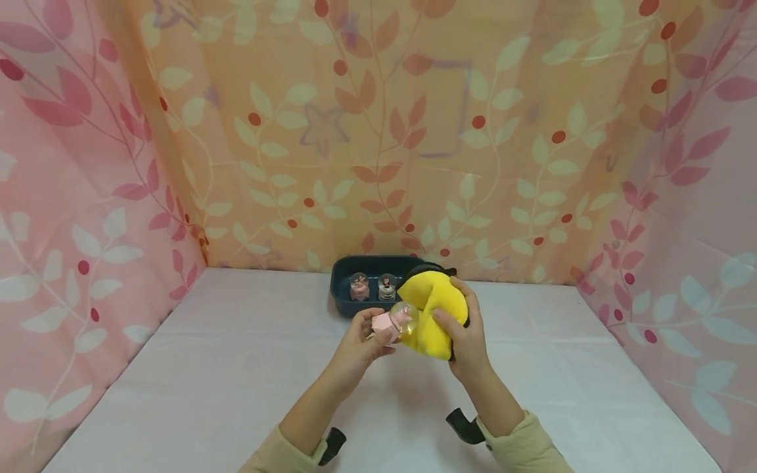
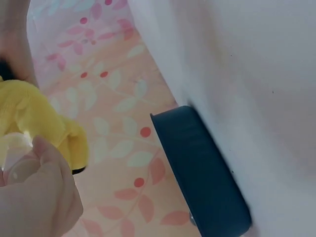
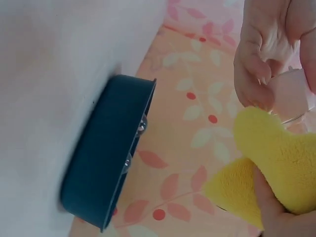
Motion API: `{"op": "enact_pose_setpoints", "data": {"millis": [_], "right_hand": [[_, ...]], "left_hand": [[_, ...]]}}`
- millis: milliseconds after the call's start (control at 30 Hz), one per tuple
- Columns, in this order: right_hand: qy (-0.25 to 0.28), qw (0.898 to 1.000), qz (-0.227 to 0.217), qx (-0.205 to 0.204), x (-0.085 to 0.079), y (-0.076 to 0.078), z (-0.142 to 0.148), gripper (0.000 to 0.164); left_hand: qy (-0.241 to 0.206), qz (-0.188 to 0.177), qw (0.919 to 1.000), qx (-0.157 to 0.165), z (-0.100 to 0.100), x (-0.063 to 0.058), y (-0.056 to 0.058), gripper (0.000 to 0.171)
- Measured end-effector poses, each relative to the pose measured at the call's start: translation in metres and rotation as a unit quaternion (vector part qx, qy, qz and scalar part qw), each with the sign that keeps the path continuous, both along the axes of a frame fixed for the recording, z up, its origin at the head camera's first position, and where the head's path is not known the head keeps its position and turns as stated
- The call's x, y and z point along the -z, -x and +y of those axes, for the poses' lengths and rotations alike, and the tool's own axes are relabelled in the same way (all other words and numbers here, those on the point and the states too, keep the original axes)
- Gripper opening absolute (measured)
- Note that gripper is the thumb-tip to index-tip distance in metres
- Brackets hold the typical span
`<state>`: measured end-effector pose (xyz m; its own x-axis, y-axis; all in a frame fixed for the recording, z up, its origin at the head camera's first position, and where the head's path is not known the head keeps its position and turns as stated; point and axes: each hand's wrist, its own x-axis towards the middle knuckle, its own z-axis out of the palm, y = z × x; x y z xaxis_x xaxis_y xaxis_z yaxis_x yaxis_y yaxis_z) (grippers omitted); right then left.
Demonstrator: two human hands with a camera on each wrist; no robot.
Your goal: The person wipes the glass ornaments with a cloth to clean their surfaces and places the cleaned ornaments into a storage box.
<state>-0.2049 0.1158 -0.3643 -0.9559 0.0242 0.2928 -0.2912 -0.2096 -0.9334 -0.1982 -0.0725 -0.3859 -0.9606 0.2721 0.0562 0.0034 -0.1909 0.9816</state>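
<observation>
My left hand (image 1: 361, 341) grips a small snow globe (image 1: 387, 326) by its pink faceted base, its clear dome turned to the right. My right hand (image 1: 470, 335) holds a fuzzy yellow cloth (image 1: 440, 309) with black edging, folded over, the thumb pressed across its front. The cloth lies against the dome in the head view. From the right wrist, the cloth (image 3: 276, 158) overlaps the lower part of the pink base (image 3: 291, 94). In the left wrist view the left fingers (image 2: 47, 173) curl round the globe and partly hide it.
Behind the hands, a dark blue tub (image 1: 345, 309) stands on the white table (image 1: 236, 368) near the back curtain. Inside it are a pink-based snow globe (image 1: 359, 287) and a white-based one (image 1: 387, 287). The cloth hides the tub's right part. Patterned curtains (image 1: 378, 131) enclose three sides.
</observation>
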Motion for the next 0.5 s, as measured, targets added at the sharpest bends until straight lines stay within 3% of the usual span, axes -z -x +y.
{"op": "enact_pose_setpoints", "data": {"millis": [100,200,300,500], "right_hand": [[-0.067,0.994,0.088,-0.017,0.0005,-0.004,-0.0017,0.063],[-0.145,0.976,0.157,-0.031,0.0017,-0.0064,-0.0041,0.065],[-0.19,0.966,0.174,-0.027,0.0036,-0.0064,-0.005,0.066],[-0.19,0.961,0.202,0.013,0.0079,-0.0037,-0.0067,0.066]], "left_hand": [[-0.013,0.007,0.9998,-0.014,0.001,-0.0013,-0.0004,0.055],[-0.013,0.021,0.9993,-0.026,0.0023,-0.004,-0.0013,0.054],[0.003,0.031,0.9988,-0.039,0.0039,-0.006,-0.0018,0.054],[0.03,0.027,0.9981,-0.047,0.0043,-0.0038,-0.0006,0.06]]}}
